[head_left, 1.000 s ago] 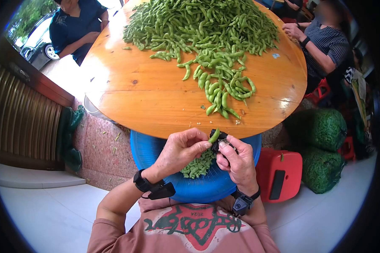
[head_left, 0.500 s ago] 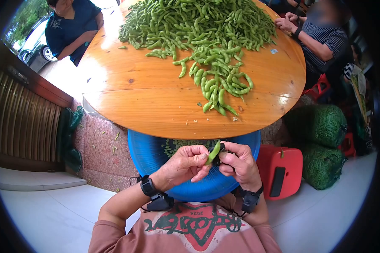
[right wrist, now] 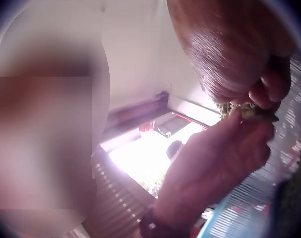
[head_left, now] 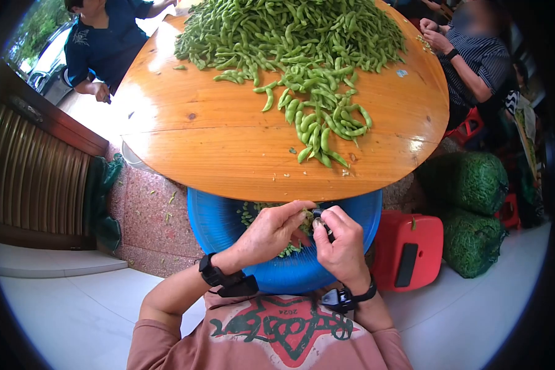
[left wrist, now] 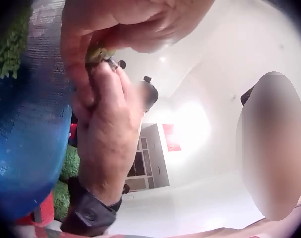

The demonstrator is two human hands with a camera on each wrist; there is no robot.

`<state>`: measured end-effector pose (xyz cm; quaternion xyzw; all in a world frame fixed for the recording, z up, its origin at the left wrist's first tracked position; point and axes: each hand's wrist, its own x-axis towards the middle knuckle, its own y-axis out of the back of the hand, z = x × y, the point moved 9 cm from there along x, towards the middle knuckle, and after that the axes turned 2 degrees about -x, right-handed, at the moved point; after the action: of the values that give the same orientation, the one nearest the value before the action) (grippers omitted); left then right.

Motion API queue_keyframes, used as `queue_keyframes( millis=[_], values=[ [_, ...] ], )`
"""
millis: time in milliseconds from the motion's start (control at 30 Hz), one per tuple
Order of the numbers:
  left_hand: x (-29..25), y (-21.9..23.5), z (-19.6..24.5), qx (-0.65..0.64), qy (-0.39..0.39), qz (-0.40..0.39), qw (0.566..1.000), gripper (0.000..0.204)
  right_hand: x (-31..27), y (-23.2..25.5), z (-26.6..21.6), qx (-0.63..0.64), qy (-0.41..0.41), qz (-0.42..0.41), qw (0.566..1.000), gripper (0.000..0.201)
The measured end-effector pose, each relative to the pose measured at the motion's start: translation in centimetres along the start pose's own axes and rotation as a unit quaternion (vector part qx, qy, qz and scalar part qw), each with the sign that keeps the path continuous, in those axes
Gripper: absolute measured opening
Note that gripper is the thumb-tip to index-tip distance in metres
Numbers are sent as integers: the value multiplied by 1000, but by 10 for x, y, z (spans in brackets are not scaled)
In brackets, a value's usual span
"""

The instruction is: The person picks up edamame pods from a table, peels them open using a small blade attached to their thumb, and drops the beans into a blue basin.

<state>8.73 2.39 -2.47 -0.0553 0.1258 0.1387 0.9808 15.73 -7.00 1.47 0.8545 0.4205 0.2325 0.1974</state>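
Observation:
My left hand [head_left: 270,233] and right hand [head_left: 344,245] meet over a blue basin [head_left: 219,246] just below the table edge. Between the fingertips of the left hand is a green soybean pod [left wrist: 99,53], mostly covered by fingers. My right hand grips a small black tool [head_left: 317,213], and its thumb presses close against the pod. A metal bit [left wrist: 112,63] of the tool shows at the right fingertips in the left wrist view. Shelled green beans [head_left: 246,214] lie in the basin, partly hidden under the hands.
A big heap of soybean pods [head_left: 290,37] covers the back of the wooden table [head_left: 197,148], with a smaller cluster trailing forward. To the right stand a red stool [head_left: 410,250] and green net sacks of pods [head_left: 465,185]. Two people sit at the table's sides.
The pod, plainly visible before between both hands, is now mostly hidden by the left fingers, which have folded over it. The right hand has turned, its thumb nearer the pod.

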Motion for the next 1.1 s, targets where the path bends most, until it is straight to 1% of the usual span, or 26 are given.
queue_keyframes(
  millis=[33, 67, 100, 200, 233, 267, 333, 400, 433, 467, 500, 533, 567, 600, 633, 667, 733, 800, 833, 867, 933, 967, 1000, 1033, 1067, 1100],
  values=[
    [1, -5, -5, 1, 0, 1, 1000, 28, -3, 0, -7, -50, 22, 49, 997, 11],
    [-3, -10, -14, -127, 9, 20, 992, 27, -12, 1, -17, -100, 36, 92, 990, 13],
    [-4, -13, -18, -249, 10, 38, 968, 27, -16, -5, -19, -145, 49, 96, 984, 15],
    [-12, -12, -19, -205, 14, 81, 975, 29, -22, -18, -31, -204, 78, 98, 971, 17],
    [-14, -15, -27, -279, 63, 82, 955, 30, -22, -20, -35, -219, 115, 102, 964, 19],
    [-13, -19, -32, -279, 63, 83, 955, 30, -23, -20, -36, -219, 115, 101, 964, 19],
    [-10, -25, -40, -369, 13, 119, 922, 31, -24, -19, -37, -196, 91, 101, 971, 16],
    [-2, -21, -45, -381, -8, 115, 917, 26, -15, -14, -34, -171, 108, 120, 972, 16],
    [-3, -13, -26, -194, -124, 111, 967, 24, -11, -8, -33, -145, 116, 134, 973, 15],
    [-9, -16, -5, 2, -235, 101, 967, 21, -7, -1, -30, -146, 115, 134, 973, 15],
    [-11, -13, -2, 2, -235, 100, 967, 21, -1, 6, -19, -93, 89, 99, 987, 14],
    [-6, -13, -19, -121, -108, 67, 984, 20, 1, 10, -9, -39, 62, 64, 995, 14],
    [-7, -18, -37, -239, 22, 33, 970, 19, -5, -1, 27, 149, -127, -15, 981, 11],
    [-7, -12, -31, -238, 22, 33, 970, 19, -3, 4, 30, 149, -127, -15, 981, 11],
    [-5, -12, -28, -238, 54, -5, 970, 22, -5, -7, 44, 314, -221, -51, 922, 11],
    [-6, -14, -29, -237, 86, -42, 967, 24, -11, -22, 50, 467, -306, -86, 825, 12],
    [-5, -14, -34, -232, 107, -59, 965, 22, -10, -24, 47, 469, -306, -90, 823, 15],
    [-4, -16, -32, -272, 108, -38, 955, 21, -8, -9, 41, 295, -270, -40, 916, 12],
    [-4, -16, -36, -270, 106, -39, 956, 21, -4, -1, 33, 211, -186, -16, 960, 11],
    [-3, -16, -40, -245, 84, -51, 964, 20, -2, 5, 21, 121, -98, 10, 988, 10],
    [-2, -16, -38, -218, 60, -65, 972, 20, -4, 18, 8, 104, -97, 18, 990, 9],
    [-3, -14, -21, -27, -32, -66, 997, 24, -7, 32, 10, 81, -114, 42, 989, 8],
    [-7, -16, -5, 166, -123, -62, 976, 29, -11, 47, 13, 58, -130, 65, 988, 7],
    [-7, -17, -4, 222, -112, -81, 965, 30, -12, 70, 3, -14, -97, 88, 991, 6],
    [-5, -11, 4, 224, -113, -79, 965, 30, -15, 94, -6, -87, -64, 111, 988, 5],
    [-3, -6, 20, 248, -149, -79, 954, 22, -21, 115, 1, -165, -78, 113, 977, 5]
  ],
)
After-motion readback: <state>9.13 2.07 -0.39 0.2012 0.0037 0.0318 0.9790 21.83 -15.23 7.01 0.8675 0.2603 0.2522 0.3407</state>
